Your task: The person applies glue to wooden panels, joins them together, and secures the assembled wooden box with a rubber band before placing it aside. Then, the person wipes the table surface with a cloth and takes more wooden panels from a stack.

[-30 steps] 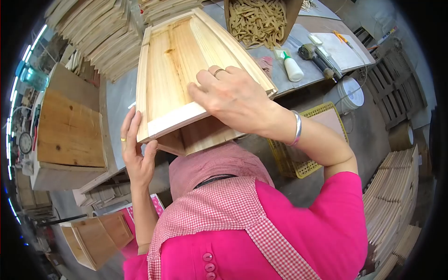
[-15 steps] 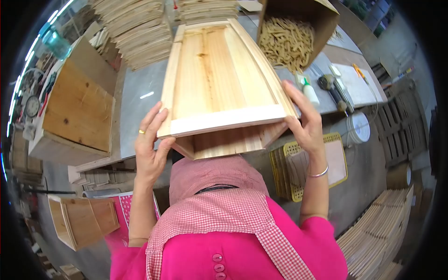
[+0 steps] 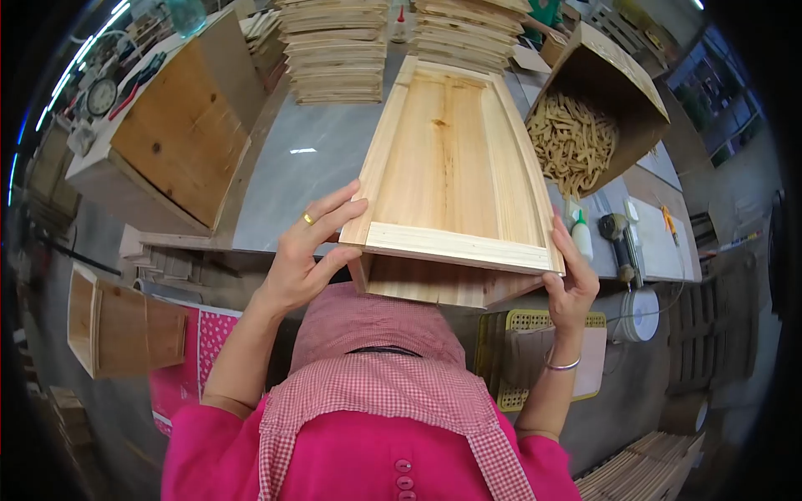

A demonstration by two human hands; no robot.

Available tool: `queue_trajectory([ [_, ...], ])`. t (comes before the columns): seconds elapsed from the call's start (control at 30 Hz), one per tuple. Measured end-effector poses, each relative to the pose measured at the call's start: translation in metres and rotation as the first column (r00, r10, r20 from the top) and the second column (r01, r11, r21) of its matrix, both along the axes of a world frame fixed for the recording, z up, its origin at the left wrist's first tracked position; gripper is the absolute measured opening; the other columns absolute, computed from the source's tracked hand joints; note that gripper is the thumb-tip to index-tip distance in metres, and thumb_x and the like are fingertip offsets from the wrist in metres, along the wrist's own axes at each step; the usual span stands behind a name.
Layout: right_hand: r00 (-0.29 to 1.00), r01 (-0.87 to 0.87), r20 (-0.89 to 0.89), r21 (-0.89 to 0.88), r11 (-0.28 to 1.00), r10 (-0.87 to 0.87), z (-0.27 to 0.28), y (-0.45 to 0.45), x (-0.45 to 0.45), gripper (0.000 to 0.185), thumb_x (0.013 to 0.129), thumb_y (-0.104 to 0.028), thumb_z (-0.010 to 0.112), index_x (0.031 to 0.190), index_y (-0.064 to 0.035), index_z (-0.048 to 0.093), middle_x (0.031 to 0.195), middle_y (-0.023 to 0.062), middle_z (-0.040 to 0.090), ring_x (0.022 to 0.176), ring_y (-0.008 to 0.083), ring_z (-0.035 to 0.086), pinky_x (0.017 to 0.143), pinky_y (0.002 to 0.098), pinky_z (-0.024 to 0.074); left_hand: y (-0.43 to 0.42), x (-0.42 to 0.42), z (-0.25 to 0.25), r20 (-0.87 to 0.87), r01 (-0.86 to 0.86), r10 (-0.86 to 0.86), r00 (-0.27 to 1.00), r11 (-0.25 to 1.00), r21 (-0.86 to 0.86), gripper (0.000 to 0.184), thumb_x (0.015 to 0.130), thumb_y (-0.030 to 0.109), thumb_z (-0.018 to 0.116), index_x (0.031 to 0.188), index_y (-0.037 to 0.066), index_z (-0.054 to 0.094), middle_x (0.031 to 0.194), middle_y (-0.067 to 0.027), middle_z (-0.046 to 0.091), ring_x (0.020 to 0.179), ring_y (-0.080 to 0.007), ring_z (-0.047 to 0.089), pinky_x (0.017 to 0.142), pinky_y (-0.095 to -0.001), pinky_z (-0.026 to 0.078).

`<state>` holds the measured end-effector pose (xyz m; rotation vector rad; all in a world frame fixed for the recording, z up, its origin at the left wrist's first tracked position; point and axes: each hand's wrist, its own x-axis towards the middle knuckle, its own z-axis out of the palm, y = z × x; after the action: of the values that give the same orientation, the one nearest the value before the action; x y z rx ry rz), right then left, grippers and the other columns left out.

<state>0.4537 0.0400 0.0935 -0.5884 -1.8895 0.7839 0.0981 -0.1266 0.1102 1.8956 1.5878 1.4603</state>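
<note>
A tapered box of pale wood (image 3: 443, 159) lies on the grey table, its wide open end toward me and overhanging the front edge. My left hand (image 3: 309, 246) grips the near left corner, fingers on top and thumb below. At the near right corner, my right hand (image 3: 571, 271) holds the box the same way, fingers along its side and thumb at the lower edge. A light strip of wood (image 3: 455, 247) runs across the near end of the upper panel. The inside of the box is shaded and only partly visible.
Stacks of wooden panels (image 3: 336, 54) stand behind the box. Right of it are a carton of wooden pieces (image 3: 639, 100), a glue bottle (image 3: 582, 238) and a power tool (image 3: 620, 242). A large wooden box (image 3: 180, 138) stands left. A person's hand (image 3: 551, 33) shows at the back.
My right hand has moved from the top of the near strip to the right corner. My left hand keeps its corner. The view has turned, and the box appears farther right.
</note>
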Motion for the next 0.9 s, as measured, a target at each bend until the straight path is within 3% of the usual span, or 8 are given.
queue_trajectory([
  [0.07,1.000,-0.021,0.017,0.001,1.000,0.021,-0.001,-0.002,0.000,0.066,0.089,-0.037,0.074,0.135,0.0066,0.057,0.143,0.0247,0.053,0.135,0.0326,0.050,0.112,0.0408,0.0387,-0.004,-0.001,0.004,0.049,0.076,-0.071,0.996,0.991,-0.110,0.049,0.093,0.008,0.065,0.140,0.003,0.054,0.153,-0.0164,0.042,0.136,-0.0267,0.047,0.104,-0.0344,0.047],
  [0.13,0.999,-0.042,0.034,0.006,0.999,0.042,-0.001,0.000,-0.003,0.070,0.093,-0.042,0.070,0.140,0.0063,0.052,0.147,0.0243,0.049,0.137,0.0326,0.048,0.114,0.0413,0.0369,-0.002,-0.008,-0.002,0.119,0.109,-0.099,0.988,0.991,-0.076,0.053,0.092,0.012,0.067,0.142,0.004,0.052,0.153,-0.0152,0.043,0.132,-0.0268,0.050,0.101,-0.0353,0.049],
  [0.23,0.973,-0.156,-0.188,-0.120,0.980,0.132,-0.009,0.020,-0.012,0.080,0.103,-0.058,0.041,0.155,0.0004,0.027,0.158,0.0216,0.035,0.136,0.0314,0.047,0.113,0.0436,0.0369,0.013,-0.019,-0.008,0.298,0.140,-0.125,0.946,0.990,-0.029,0.061,0.093,0.020,0.068,0.148,0.006,0.045,0.155,-0.0129,0.041,0.131,-0.0261,0.050,0.102,-0.0371,0.047],
  [0.4,0.970,-0.099,-0.242,-0.501,0.860,-0.029,-0.019,0.086,-0.040,0.070,0.103,-0.048,0.044,0.155,-0.0025,0.031,0.155,0.0214,0.038,0.141,0.0313,0.041,0.113,0.0392,0.0366,0.096,-0.042,0.002,0.738,0.165,0.062,0.672,0.959,-0.230,0.069,0.099,0.040,0.060,0.155,0.009,0.034,0.158,-0.0107,0.032,0.135,-0.0252,0.045,0.102,-0.0442,0.045],
  [0.53,0.988,-0.124,-0.144,-0.527,0.841,0.055,0.001,0.092,-0.059,0.068,0.103,-0.041,0.044,0.154,0.0022,0.030,0.155,0.0213,0.039,0.143,0.0283,0.039,0.115,0.0365,0.0330,0.143,-0.026,0.018,0.772,0.156,0.186,0.607,0.925,-0.346,0.068,0.097,0.030,0.063,0.154,0.007,0.035,0.153,-0.0133,0.040,0.131,-0.0231,0.049,0.102,-0.0398,0.044],
  [0.6,0.980,-0.190,-0.129,-0.343,0.920,0.154,-0.007,0.102,-0.068,0.068,0.102,-0.035,0.044,0.152,0.0080,0.030,0.155,0.0219,0.038,0.143,0.0263,0.038,0.116,0.0335,0.0286,0.150,-0.013,0.021,0.642,0.190,0.095,0.761,0.913,-0.361,0.066,0.095,0.022,0.063,0.153,0.005,0.037,0.147,-0.0142,0.047,0.127,-0.0205,0.051,0.106,-0.0342,0.041],
  [0.73,0.930,-0.322,-0.310,-0.424,0.846,0.198,-0.009,0.101,-0.069,0.069,0.100,-0.031,0.047,0.151,0.0114,0.030,0.154,0.0209,0.039,0.142,0.0250,0.038,0.117,0.0319,0.0267,0.158,-0.006,0.014,0.587,0.108,0.156,0.794,0.915,-0.390,0.068,0.091,0.015,0.063,0.153,0.002,0.036,0.144,-0.0137,0.051,0.125,-0.0187,0.052,0.105,-0.0292,0.040],
  [0.9,0.954,-0.260,-0.249,-0.415,0.872,0.166,-0.014,0.109,-0.065,0.066,0.100,-0.032,0.046,0.150,0.0109,0.034,0.151,0.0206,0.044,0.140,0.0252,0.041,0.116,0.0318,0.0289,0.168,-0.021,0.001,0.457,0.064,0.112,0.882,0.934,-0.352,0.070,0.085,0.006,0.061,0.151,-0.001,0.037,0.138,-0.0177,0.056,0.115,-0.0213,0.059,0.099,-0.0317,0.047],
])
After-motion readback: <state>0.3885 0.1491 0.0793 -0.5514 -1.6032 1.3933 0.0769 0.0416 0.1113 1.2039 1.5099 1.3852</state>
